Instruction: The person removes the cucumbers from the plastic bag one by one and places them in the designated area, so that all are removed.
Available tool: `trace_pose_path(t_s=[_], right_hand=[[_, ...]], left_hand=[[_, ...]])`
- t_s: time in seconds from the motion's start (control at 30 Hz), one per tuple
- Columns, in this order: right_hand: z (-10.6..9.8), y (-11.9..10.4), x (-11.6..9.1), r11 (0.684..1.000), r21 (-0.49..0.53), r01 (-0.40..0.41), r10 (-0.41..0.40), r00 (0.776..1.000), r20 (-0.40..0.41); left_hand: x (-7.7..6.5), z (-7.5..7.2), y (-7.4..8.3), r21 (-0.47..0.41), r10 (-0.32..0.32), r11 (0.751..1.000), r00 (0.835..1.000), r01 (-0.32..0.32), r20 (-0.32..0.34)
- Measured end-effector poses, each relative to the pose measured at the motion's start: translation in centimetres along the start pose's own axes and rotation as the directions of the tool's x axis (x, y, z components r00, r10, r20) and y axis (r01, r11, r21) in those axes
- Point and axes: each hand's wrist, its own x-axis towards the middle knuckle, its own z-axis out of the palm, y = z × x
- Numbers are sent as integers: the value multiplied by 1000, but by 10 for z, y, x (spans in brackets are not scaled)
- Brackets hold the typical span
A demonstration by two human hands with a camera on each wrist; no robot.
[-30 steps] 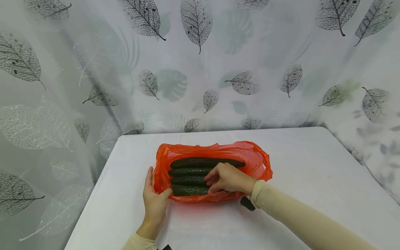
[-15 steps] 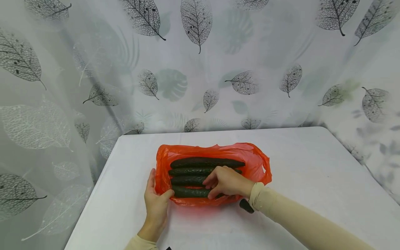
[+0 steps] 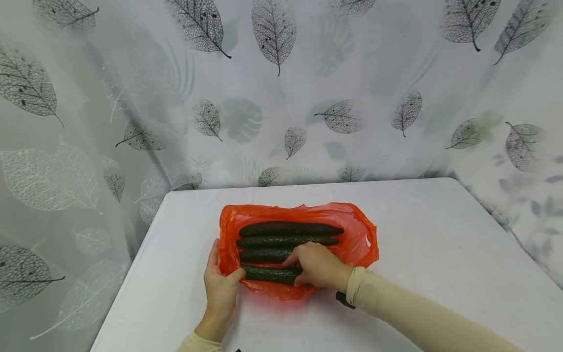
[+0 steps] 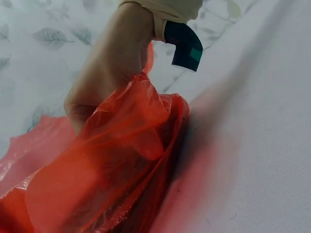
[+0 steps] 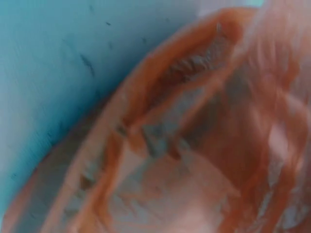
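Observation:
A red plastic bag [image 3: 288, 212] lies spread on the white table with several long dark-green cucumbers side by side on it. My left hand [image 3: 221, 288] holds the bag's left edge, thumb over the near corner by the end of the nearest cucumber [image 3: 270, 274]. My right hand [image 3: 323, 266] grips that cucumber near its right part, thumb on the near side and fingers on the far side. In the left wrist view the right hand [image 4: 109, 58] reaches down behind the red film. Blurred, crumpled bag film [image 5: 194, 145] fills much of the right wrist view, where no fingers can be made out.
The farther cucumbers [image 3: 290, 228] lie in a row behind the gripped one. A dark wrist camera [image 3: 344, 299] shows under the right sleeve. White table [image 3: 440, 254] surrounds the bag, and a leaf-patterned curtain [image 3: 281, 98] hangs behind it.
My right hand has moved slightly toward the near side and taken hold of the nearest cucumber, which now lies farther from the others. The bag's near edge has shifted toward me.

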Motion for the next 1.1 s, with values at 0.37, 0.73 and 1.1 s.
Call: trace_pose_path(t_s=[0.37,0.73,1.1], right_hand=[[16,-1,-2,967,-233,101,-129,985,-111],[4,-1,-8,986,-158,60,-77,992,-104],[-18,-1,-23,997,-39,60,-66,986,-150]], left_hand=[[1,0,1,60,-30,998,1000,30,-10],[0,3,11,104,-15,994,999,19,-38],[0,5,20,42,-14,999,1000,15,-28]])
